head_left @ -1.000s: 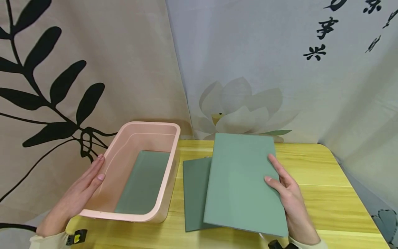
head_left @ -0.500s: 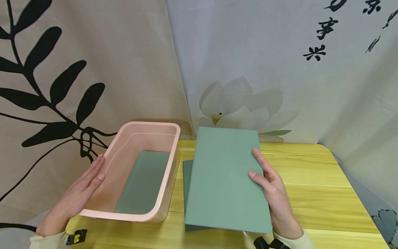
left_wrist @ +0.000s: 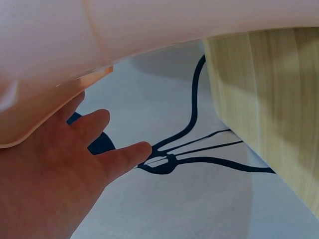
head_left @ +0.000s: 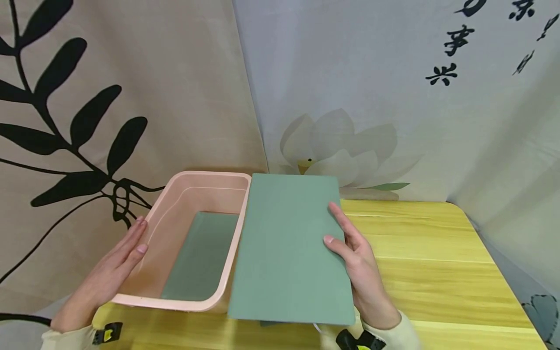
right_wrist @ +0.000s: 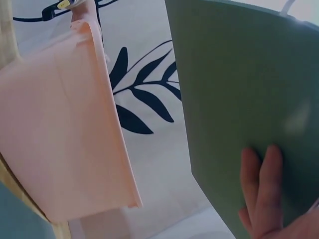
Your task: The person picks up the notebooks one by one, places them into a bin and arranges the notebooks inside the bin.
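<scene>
My right hand grips a green hardcover notebook by its right edge, thumb on top. In the right wrist view, fingers lie against the notebook's underside, and a white ribbon shows at its edge. The notebook is held up beside a pink plastic tub, overlapping its right wall in the head view. Inside the tub another green notebook lies flat. My left hand rests with fairly straight fingers against the tub's left rim.
A corner of a further green notebook peeks out below the held one, on the wooden table. Behind the table hangs a printed cloth with leaves, a lotus and black characters. The table's right edge slants toward the front right.
My right hand has carried the notebook leftward, from over the table to the tub's right side, now covering most of the notebook beneath. My left hand and the tub have stayed put.
</scene>
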A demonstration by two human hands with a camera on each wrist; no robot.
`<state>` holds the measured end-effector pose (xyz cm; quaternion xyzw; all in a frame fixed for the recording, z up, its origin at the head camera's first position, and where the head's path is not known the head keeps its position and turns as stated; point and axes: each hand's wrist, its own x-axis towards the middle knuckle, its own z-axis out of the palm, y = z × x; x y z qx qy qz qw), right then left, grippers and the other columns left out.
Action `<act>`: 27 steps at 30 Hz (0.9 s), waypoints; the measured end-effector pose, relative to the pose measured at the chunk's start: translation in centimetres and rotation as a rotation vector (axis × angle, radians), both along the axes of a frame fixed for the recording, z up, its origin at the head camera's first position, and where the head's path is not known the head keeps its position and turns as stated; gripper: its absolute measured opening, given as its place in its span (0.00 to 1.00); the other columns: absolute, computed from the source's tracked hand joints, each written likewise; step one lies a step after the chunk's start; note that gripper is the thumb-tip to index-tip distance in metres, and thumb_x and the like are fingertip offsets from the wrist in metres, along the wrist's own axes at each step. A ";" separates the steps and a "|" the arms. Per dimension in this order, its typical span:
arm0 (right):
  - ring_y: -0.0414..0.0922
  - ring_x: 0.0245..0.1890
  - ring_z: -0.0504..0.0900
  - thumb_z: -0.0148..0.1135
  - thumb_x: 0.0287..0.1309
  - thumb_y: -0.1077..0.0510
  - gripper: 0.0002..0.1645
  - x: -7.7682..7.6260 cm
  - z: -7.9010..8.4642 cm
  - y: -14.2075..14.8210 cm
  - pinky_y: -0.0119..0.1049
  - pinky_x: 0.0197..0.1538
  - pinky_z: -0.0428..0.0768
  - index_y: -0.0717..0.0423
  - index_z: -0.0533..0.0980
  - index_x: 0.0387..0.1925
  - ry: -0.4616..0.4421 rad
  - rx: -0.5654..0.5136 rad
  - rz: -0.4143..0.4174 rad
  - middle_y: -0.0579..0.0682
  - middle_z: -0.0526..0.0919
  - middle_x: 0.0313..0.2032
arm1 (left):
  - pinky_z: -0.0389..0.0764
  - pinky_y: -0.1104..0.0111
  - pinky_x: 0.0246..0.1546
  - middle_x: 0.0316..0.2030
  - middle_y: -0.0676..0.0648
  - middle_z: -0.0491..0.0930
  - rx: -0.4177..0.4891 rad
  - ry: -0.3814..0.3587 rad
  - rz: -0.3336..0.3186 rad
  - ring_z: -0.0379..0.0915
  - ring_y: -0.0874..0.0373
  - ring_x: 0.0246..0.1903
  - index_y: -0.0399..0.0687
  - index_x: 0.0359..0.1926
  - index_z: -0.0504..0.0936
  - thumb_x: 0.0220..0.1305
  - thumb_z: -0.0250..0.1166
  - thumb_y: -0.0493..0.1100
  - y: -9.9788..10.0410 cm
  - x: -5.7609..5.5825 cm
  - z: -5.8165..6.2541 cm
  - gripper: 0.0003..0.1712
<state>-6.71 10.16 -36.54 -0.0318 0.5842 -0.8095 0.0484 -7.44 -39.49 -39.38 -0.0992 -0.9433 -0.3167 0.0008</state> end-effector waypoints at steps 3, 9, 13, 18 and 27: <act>0.41 0.76 0.58 0.60 0.72 0.62 0.38 -0.3 0.1 -1.0 0.33 0.64 0.76 0.39 0.63 0.79 -0.008 -0.039 0.021 0.31 0.57 0.78 | 0.34 0.27 0.69 0.83 0.49 0.33 -0.006 -0.002 0.004 0.30 0.30 0.79 0.52 0.84 0.43 0.84 0.43 0.48 0.0 0.0 0.1 0.35; 0.42 0.75 0.61 0.60 0.72 0.62 0.37 -1.0 0.0 -3.1 0.35 0.64 0.77 0.37 0.65 0.77 -0.011 -0.074 0.049 0.31 0.58 0.77 | 0.35 0.26 0.68 0.83 0.48 0.33 -0.011 -0.007 0.010 0.31 0.29 0.78 0.52 0.84 0.43 0.84 0.43 0.48 0.1 0.0 0.2 0.35; 0.39 0.76 0.58 0.61 0.71 0.61 0.37 -1.3 0.1 -4.5 0.33 0.64 0.75 0.38 0.66 0.77 0.012 -0.036 0.053 0.31 0.59 0.77 | 0.34 0.26 0.68 0.83 0.48 0.33 -0.004 -0.005 0.005 0.31 0.29 0.78 0.52 0.84 0.43 0.85 0.43 0.48 0.0 0.1 0.1 0.35; 0.43 0.76 0.58 0.58 0.73 0.61 0.36 -1.7 -0.2 -6.1 0.35 0.62 0.77 0.39 0.64 0.78 0.027 -0.060 0.081 0.33 0.56 0.78 | 0.33 0.27 0.69 0.83 0.48 0.33 0.013 0.002 -0.004 0.30 0.29 0.78 0.54 0.84 0.43 0.85 0.43 0.47 0.0 0.1 0.1 0.35; 0.44 0.81 0.38 0.56 0.71 0.65 0.39 -2.5 -0.1 -8.7 0.44 0.76 0.56 0.50 0.60 0.80 0.129 -0.029 0.087 0.42 0.54 0.80 | 0.33 0.26 0.68 0.83 0.48 0.34 0.034 -0.003 0.002 0.29 0.35 0.80 0.54 0.84 0.43 0.85 0.41 0.48 0.1 0.1 0.0 0.34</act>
